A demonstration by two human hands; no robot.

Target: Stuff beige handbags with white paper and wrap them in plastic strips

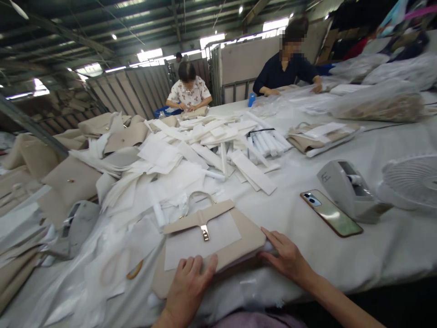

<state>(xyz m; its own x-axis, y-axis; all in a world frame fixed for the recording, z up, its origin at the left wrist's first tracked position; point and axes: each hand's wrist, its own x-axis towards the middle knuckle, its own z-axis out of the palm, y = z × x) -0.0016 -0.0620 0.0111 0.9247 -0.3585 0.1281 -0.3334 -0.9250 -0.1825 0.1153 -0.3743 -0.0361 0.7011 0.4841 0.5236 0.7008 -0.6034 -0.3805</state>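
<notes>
A beige handbag (pixel 208 239) with a gold clasp lies flat on the white-covered table (pixel 375 255) in front of me, a white sheet of paper under its flap. My left hand (pixel 189 287) rests on the bag's near edge, fingers bent and pressing down on it. My right hand (pixel 285 256) touches the bag's right corner, where white paper sticks out; its fingers are stretched out and close together.
A phone (pixel 330 213) and a grey tape dispenser (pixel 348 189) lie to the right, with a white fan (pixel 411 180) beyond. White paper strips and sheets (pixel 218 146) pile up ahead. More beige bags (pixel 68 180) are stacked at left. Two persons work at the table's far end.
</notes>
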